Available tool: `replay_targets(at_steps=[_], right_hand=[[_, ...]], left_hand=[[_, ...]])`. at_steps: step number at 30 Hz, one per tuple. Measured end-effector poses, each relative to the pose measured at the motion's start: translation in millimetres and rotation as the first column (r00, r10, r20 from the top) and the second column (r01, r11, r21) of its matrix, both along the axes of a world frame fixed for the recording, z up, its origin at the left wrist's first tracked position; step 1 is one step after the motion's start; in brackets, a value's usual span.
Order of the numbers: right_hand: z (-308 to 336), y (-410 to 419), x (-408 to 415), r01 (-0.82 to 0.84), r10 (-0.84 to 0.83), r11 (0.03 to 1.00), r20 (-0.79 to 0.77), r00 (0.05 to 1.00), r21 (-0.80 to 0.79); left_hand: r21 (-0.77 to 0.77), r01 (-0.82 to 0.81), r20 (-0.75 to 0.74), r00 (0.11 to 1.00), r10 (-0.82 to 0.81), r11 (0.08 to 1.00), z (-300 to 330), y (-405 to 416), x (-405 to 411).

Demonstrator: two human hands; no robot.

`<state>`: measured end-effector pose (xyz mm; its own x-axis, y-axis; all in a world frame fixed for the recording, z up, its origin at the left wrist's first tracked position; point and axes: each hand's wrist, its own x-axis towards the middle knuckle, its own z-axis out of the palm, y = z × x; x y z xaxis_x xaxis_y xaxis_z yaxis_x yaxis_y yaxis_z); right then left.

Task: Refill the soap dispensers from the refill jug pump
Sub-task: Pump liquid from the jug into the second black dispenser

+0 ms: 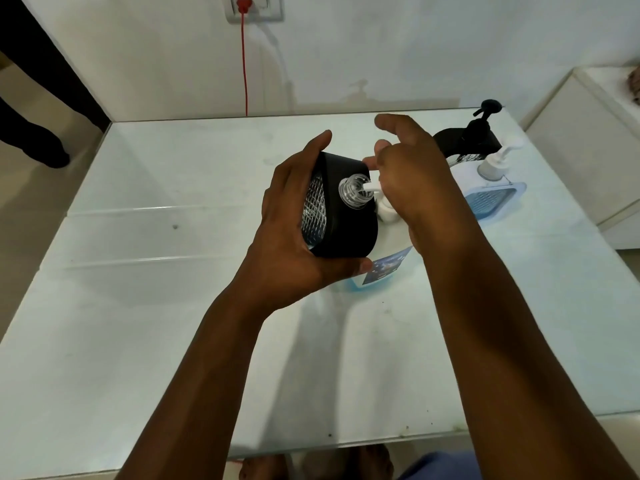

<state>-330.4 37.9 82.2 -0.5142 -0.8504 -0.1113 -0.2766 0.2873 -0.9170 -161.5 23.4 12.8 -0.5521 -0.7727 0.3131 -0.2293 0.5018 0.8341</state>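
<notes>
Left hand [294, 233] grips black dispenser [341, 216] — fingers wrapped round its body, thumb under the near edge, held tilted above the bench [156, 323] with its clear threaded neck [351, 192] open and facing right. Right hand [415, 181] sits on top of the jug pump [386, 211], fingers curled down over the pump head; index finger sticks out forward. White spout [369, 187] reaches into the dispenser neck. Jug [381, 268] stands on the bench under both hands, mostly hidden — blue liquid and a label show at its base.

Back right of the bench: 2 more dispensers, 1 black [481, 136] with its black pump on, 1 white [498, 174] with a white pump, standing just beside each other. White one has a blue ribbed tray at its right.

Red cord [245, 64] runs down the wall from a socket [254, 6] behind the bench.
</notes>
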Motion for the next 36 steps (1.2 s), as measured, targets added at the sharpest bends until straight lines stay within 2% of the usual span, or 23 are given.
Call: replay_targets(at_steps=[5,16,28,36], right_hand=[[4.2,-0.1,5.1,0.032,-0.032,0.999,-0.040,0.999,0.011],[4.7,-0.4,-1.0,0.050,-0.050,0.999,-0.012,0.999,-0.020],[10.3,-1.7,-3.2,0.070,-0.071,0.997,0.018,0.997,0.015],[-1.2,-3.9,1.6,0.089,-0.090,0.996,-0.065,0.994,-0.022]], left_hand=[[-0.005,-0.001,-0.008,1.000,0.001,1.000,1.8,0.0,1.4],[0.011,0.002,-0.007,1.000,-0.002,1.000,1.3,-0.3,2.1],[0.007,0.006,-0.006,1.000,-0.006,1.000,-1.5,-2.4,2.9],[0.004,0.002,-0.009,1.000,-0.002,1.000,-0.4,-1.4,0.6]])
